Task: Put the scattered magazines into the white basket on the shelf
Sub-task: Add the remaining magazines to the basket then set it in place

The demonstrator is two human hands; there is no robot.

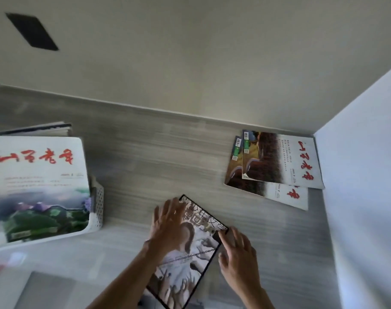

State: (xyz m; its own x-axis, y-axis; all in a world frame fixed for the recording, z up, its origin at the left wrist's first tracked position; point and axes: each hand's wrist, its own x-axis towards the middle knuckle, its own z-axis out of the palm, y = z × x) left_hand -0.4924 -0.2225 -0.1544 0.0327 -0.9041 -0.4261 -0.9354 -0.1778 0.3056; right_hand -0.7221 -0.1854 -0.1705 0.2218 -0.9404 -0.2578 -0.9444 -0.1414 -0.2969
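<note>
Flat left hand (pixel 167 221) pressing black-bordered glossy magazine (pixel 185 259); right hand (pixel 237 253) fingering its right edge, neither clenched.
Cover photo of raised hands, chain across; blurred.

Grey wood-grain shelf board (pixel 159 139); beige back wall (pixel 190 52); white side panel (pixel 363 175), right.

Head view, steeply down, near shelf (pixel 167 152)

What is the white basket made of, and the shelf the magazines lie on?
White basket: probably painted metal or plastic, its wall punched with rows of small holes. Shelf: looks like grey wood-grain laminate, with streaky printed lines and a matte surface.
</note>
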